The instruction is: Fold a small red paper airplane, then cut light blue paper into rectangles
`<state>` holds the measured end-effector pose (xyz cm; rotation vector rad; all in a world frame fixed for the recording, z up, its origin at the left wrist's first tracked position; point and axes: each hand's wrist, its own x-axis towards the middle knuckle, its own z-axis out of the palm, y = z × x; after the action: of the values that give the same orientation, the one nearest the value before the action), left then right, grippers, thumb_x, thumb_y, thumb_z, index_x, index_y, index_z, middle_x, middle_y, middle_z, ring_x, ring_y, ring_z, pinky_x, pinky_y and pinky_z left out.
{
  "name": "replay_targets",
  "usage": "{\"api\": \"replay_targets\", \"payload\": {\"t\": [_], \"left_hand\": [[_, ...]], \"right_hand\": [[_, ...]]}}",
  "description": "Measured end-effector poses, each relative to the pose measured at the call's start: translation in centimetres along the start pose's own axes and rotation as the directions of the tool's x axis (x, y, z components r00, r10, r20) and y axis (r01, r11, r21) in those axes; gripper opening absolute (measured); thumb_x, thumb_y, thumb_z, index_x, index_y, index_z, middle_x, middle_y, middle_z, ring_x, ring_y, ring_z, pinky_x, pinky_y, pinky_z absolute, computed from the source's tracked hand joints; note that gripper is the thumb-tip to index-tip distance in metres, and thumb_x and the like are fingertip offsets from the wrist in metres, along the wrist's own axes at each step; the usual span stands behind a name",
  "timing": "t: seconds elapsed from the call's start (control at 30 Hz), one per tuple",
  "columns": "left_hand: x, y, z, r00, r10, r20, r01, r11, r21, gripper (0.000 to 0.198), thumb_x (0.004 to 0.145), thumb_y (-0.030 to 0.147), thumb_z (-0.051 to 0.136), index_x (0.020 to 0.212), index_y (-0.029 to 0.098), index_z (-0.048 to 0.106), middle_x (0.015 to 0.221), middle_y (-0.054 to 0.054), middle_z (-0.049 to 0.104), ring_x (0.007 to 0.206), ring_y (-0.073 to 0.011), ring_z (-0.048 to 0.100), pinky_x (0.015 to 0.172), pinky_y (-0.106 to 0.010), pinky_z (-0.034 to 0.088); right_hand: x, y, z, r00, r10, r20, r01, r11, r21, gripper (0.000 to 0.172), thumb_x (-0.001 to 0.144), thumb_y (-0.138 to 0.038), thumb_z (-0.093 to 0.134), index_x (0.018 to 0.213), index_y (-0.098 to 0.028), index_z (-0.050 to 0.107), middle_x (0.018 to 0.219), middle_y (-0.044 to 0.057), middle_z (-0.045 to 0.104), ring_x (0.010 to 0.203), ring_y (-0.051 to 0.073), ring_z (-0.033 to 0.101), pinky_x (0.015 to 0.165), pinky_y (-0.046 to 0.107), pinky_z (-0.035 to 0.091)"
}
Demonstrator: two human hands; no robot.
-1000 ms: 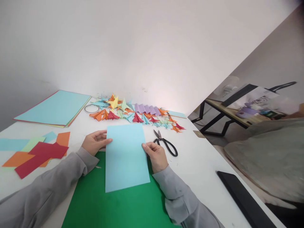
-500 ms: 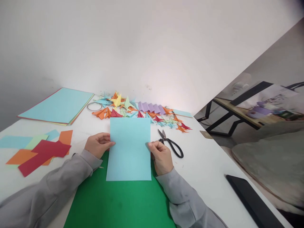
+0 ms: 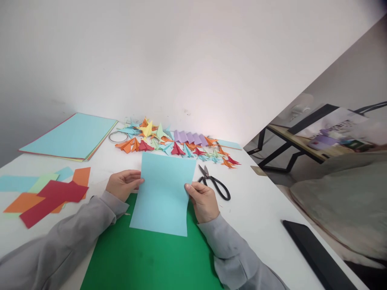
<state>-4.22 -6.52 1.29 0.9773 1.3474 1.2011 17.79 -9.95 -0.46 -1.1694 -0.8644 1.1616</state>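
A light blue sheet of paper (image 3: 163,195) is held up by its two side edges, slightly turned, above a green mat (image 3: 151,262). My left hand (image 3: 123,184) pinches its left edge, thumb in front and fingers behind. On the opposite edge, my right hand (image 3: 204,199) grips the paper between thumb and fingers. Black-handled scissors (image 3: 214,182) lie with blades parted just beyond my right hand. Left of my left hand, cut paper strips (image 3: 54,197) in red, orange, green and blue overlap on the white table.
Folded paper figures (image 3: 178,147) in many colours line the wall side, with a purple pleated paper (image 3: 190,138) among them. A stack of coloured sheets (image 3: 69,135) sits at back left, beside a wire ring (image 3: 118,137). At right lies a black flat object (image 3: 317,253).
The blue sheet has turned a little clockwise, its lower end shifting left and its right edge bending slightly. Both hands keep their hold. The view has shifted slightly.
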Motion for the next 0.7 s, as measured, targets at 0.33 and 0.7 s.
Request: {"api": "replay_targets", "payload": {"t": [0.33,0.7], "left_hand": [[-0.2,0.2,0.1,1.0,-0.008,-0.014,0.008,1.0,0.01,0.03,0.043,0.032,0.08,0.061,0.015,0.064,0.049,0.003,0.059,0.045,-0.0106,0.055,0.048,-0.026,0.053],[4.2,2.0,-3.9,0.981,0.193,0.022,-0.191,0.941,0.28,0.026,0.048,0.029,0.068,0.069,0.016,0.063,0.059,-0.001,0.063,0.057,-0.0158,0.059,0.057,-0.027,0.047]], "right_hand": [[0.1,-0.5,0.6,0.994,0.082,-0.067,-0.063,0.968,0.244,0.041,0.041,-0.034,0.086,0.043,-0.017,0.049,0.044,-0.006,0.051,0.046,0.007,0.044,0.047,0.022,0.035],[0.9,0.1,-0.1,0.981,0.129,-0.144,-0.109,0.984,0.142,0.042,0.047,-0.04,0.083,0.055,-0.017,0.049,0.041,-0.008,0.048,0.038,0.006,0.038,0.038,0.019,0.029]]}}
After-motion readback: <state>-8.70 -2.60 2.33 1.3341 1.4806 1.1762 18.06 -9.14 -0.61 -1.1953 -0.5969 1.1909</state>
